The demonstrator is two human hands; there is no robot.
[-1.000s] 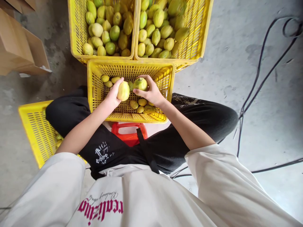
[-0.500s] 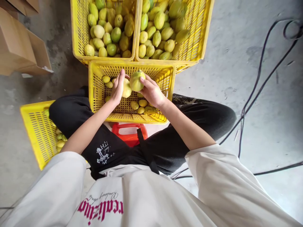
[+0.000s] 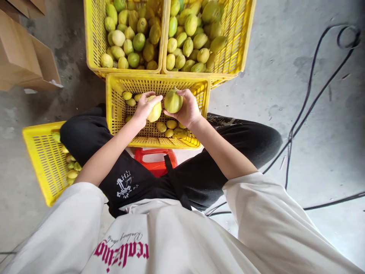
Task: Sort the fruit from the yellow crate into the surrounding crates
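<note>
Over the near yellow crate [image 3: 158, 77], my left hand [image 3: 145, 109] is closed round a pale yellow fruit [image 3: 154, 111]. My right hand [image 3: 188, 108] grips a greener round fruit [image 3: 173, 101] by its side, its stem end pointing up. A small gap separates the two fruits. Below them in the crate lie several small yellow fruits [image 3: 171, 124], with a few more [image 3: 127, 95] at its upper left. My hands hide part of the crate's floor.
Two yellow crates full of green and yellow fruit [image 3: 133, 59] stand beyond. Another yellow crate [image 3: 47, 160] is by my left leg. A red plastic object [image 3: 155, 167] sits between my legs. Cardboard boxes [image 3: 19, 53] are far left; black cables [image 3: 309, 95] cross the right floor.
My right hand has moved slightly right with the greener fruit and turned it. My left hand has rotated, its thumb now over the pale fruit. The two fruits are farther apart.
</note>
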